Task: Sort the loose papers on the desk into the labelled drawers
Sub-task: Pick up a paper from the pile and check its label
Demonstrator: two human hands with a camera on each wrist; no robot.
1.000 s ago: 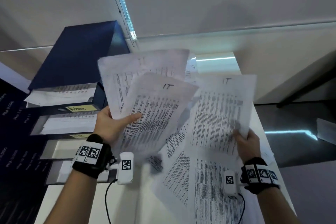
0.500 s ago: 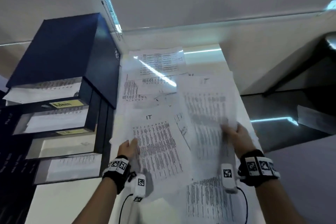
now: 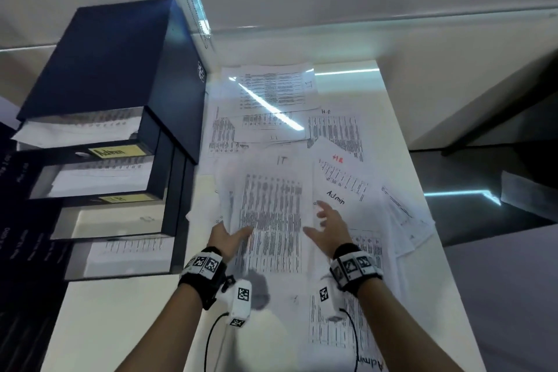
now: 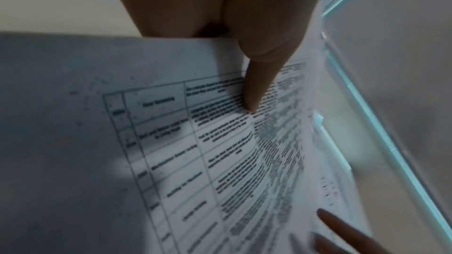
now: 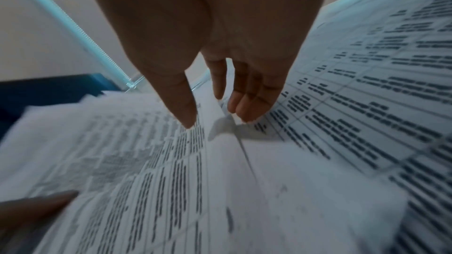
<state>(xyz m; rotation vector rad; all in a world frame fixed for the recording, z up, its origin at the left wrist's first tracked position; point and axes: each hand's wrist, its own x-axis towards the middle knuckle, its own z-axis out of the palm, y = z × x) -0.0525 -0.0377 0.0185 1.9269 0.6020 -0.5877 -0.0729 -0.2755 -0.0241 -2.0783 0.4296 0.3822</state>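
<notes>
Counter [image 3: 126, 311]: pale, long, running away from the camera along a wall.

Drawers [image 3: 114, 142]: dark blue cabinet at the counter's left, 4 drawers pulled open in steps. Yellow label reading "Admin" [image 3: 116, 150] on the 2nd drawer front; a 2nd yellow label [image 3: 120, 199] below it, too blurred to read. Sheets lie in the top, 2nd and bottom drawers; the 3rd shows a pale floor.

Papers [image 3: 271, 106]: loose printed tables spread across the counter's right half, overlapping at angles, just beside the cabinet. Handwritten marks visible: "IT" on the far sheet, "HR"-like marks on 2 others, "Admin" on a sheet [image 3: 341, 187] near the right hand.

IT sheet [image 3: 271, 214]: topmost, marked "IT" at its head, lying between the 2 hands over the pile. Blurred.

Left hand [image 3: 226, 238]: grasping the IT sheet at its near left edge. Left wrist view shows the thumb [image 4: 257, 84] on top of the print, fingers hidden beneath the sheet.

Right hand [image 3: 329, 229]: released, fingers [image 5: 247, 103] straight and spread, holding nothing. Right wrist view puts the fingertips at the papers' surface beside the IT sheet's right edge; contact cannot be told.

Wrist bands with black-and-white markers on both wrists.
</notes>
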